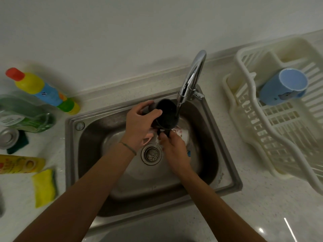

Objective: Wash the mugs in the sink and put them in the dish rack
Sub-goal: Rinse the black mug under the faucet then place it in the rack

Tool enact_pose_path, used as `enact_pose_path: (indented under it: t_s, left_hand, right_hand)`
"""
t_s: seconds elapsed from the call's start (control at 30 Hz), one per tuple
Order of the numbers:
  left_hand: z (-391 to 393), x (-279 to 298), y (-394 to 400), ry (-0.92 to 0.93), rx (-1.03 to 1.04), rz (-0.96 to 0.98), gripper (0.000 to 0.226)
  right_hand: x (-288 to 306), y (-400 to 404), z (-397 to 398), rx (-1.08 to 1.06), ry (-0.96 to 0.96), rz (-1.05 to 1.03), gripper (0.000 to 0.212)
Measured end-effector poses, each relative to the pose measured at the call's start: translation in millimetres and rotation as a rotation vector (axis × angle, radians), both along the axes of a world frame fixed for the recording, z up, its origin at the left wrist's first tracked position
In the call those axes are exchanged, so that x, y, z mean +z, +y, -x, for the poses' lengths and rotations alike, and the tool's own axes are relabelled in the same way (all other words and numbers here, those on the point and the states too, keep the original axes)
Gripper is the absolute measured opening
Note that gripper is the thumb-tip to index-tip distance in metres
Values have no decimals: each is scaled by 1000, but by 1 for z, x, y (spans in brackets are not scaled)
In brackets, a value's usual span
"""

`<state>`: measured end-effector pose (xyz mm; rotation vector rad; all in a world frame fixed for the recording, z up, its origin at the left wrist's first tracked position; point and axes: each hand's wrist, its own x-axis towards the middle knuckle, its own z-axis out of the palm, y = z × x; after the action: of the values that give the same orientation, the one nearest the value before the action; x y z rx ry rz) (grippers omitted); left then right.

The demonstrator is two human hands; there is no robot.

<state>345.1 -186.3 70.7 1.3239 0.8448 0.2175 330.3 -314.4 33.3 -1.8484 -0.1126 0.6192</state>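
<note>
Head view: the left hand wraps the black mug under the faucet, over the sink; the right hand pinches its handle from below. Two more mugs, a pink mug and a floral mug, lie just beneath. A blue mug already sits in the dish rack. Likely risk: the wet black mug slipping and chipping those beneath it.

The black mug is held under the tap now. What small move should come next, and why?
Probably turn the black mug under the faucet so water reaches all sides: both hands hold it there, the left hand on its side, the right hand below.
</note>
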Motion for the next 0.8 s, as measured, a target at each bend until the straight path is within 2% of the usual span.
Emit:
enact_pose_path:
  t_s: [0.2, 0.3, 0.4, 0.53, 0.63, 0.8]
  left_hand:
    - [5, -5, 3, 115, -22, 29, 36]
    - [8, -6, 7, 197, -88, 56, 30]
    - [11, -8, 14, 364, -229, 84, 26]
    - [20, -16, 20, 542, -418, 102, 47]
    - [30, -20, 17, 502, -469, 128, 27]
    - [55, -44, 27, 331, -526, 335, 70]
  right_hand:
    - [6, 2, 13, -16, 81, -42, 25]
    - [11, 1, 20, -14, 128, -40, 24]
    - [14, -2, 23, -11, 209, -41, 26]
    - [15, -14, 17, 34, 318, -18, 25]
    - [17, -25, 14, 90, 420, -28, 24]
    - [21, -40, 9, 202, 568, -61, 24]
